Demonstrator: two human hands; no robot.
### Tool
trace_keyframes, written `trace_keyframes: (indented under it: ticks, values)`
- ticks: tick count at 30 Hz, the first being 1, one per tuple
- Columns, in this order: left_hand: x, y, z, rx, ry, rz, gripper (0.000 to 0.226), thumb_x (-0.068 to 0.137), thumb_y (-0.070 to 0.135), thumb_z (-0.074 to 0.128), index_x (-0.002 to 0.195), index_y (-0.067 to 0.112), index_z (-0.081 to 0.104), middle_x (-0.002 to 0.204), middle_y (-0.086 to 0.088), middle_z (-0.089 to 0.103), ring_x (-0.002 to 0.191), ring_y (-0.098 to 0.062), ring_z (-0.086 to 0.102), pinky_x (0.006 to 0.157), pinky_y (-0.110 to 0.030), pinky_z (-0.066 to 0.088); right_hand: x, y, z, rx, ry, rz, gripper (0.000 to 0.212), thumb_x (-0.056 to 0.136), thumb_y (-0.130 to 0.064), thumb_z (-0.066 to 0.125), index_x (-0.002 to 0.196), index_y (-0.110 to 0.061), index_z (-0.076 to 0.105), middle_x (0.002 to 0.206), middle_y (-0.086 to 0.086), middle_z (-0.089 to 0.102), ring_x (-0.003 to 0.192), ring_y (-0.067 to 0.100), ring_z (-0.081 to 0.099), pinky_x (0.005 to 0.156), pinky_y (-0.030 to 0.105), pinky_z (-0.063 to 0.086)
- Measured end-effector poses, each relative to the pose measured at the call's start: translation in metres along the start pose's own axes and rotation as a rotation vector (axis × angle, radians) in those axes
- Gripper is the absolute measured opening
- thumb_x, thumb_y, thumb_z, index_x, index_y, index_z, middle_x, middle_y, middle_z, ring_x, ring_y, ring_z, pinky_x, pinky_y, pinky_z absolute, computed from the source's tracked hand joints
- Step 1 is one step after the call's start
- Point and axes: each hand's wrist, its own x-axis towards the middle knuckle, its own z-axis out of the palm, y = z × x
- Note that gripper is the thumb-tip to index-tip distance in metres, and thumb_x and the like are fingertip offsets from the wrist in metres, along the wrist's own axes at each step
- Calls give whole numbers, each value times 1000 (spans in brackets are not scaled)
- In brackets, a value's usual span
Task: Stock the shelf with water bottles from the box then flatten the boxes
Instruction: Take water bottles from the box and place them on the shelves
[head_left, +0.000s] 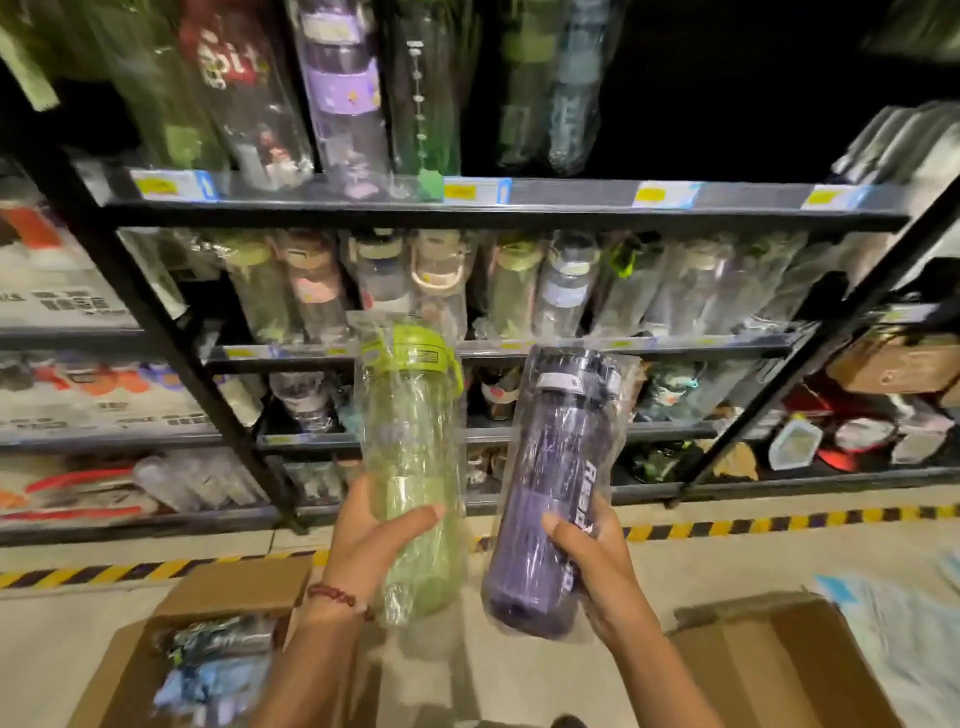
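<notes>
Left hand (371, 540) grips green bottle (413, 457); right hand (597, 566) grips purple bottle (556, 493), both bagged, upright before the black shelf (498, 205). Near left: open box (208, 649) holding bottles. Near right: second box (779, 670). Striped floor tape (779, 522) beyond.

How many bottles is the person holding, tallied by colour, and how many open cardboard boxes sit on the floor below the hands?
Green bottle, in the left hand: 1
Purple bottle, in the right hand: 1
Cardboard boxes: 2
Total: 4
</notes>
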Motion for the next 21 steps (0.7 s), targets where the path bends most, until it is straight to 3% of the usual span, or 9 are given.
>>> trace_keyframes:
  ticks: [3, 5, 7, 9, 11, 15, 18, 21]
  values:
    - [15, 16, 64, 7, -59, 23, 92, 49, 39, 86, 129, 22, 45, 118, 10, 56, 110, -9, 55, 84, -21, 44, 17, -24, -57, -8, 43, -66, 56, 62, -17, 69, 116, -21, 57, 97, -1, 73, 87, 18, 70, 69, 30, 56]
    - [21, 24, 109, 2, -59, 41, 66, 65, 18, 85, 116, 25, 44, 98, 20, 53, 86, 12, 55, 65, -5, 41, 28, -40, -93, -8, 70, -90, 52, 62, -18, 69, 112, -24, 57, 94, -3, 73, 85, 16, 70, 67, 28, 56]
    - [18, 35, 149, -9, -88, 41, 58, 75, 5, 76, 111, 28, 36, 88, 27, 41, 71, 17, 47, 57, -2, 36, 36, -53, -125, -8, 86, -112, 50, 63, -18, 68, 111, -24, 57, 92, -3, 73, 83, 15, 70, 65, 27, 55]
    - [24, 39, 180, -2, -124, 54, 53, 73, 10, 79, 107, 29, 43, 91, 28, 43, 87, 3, 51, 67, -9, 38, 43, -66, -153, -5, 96, -125, 51, 62, -19, 69, 111, -24, 57, 91, -4, 73, 83, 15, 71, 64, 25, 55]
    - [33, 48, 207, 2, -122, 63, 52, 62, 20, 86, 97, 34, 50, 96, 21, 56, 100, -5, 59, 65, -11, 42, 51, -77, -175, 1, 103, -141, 56, 60, -20, 72, 113, -23, 57, 94, -3, 73, 84, 16, 71, 64, 25, 55]
    - [51, 68, 243, 6, -130, 96, 63, 53, 29, 86, 106, 32, 54, 101, 11, 64, 94, 0, 63, 67, -14, 48, 73, -97, -202, 28, 108, -164, 55, 62, -17, 69, 115, -22, 56, 95, -2, 72, 84, 15, 71, 63, 23, 55]
    - [74, 87, 260, 34, -141, 146, 63, 50, 31, 86, 105, 29, 55, 101, 9, 65, 83, 7, 63, 68, -15, 48, 97, -118, -211, 15, 86, -193, 63, 54, -27, 76, 114, -22, 57, 96, -1, 72, 84, 15, 71, 64, 24, 55]
    - [103, 109, 271, 85, -124, 187, 86, 40, 47, 84, 118, 26, 53, 112, 8, 63, 100, -3, 61, 86, -31, 51, 126, -142, -216, 16, 69, -222, 61, 58, -23, 74, 116, -21, 56, 96, -2, 72, 84, 13, 71, 64, 23, 55]
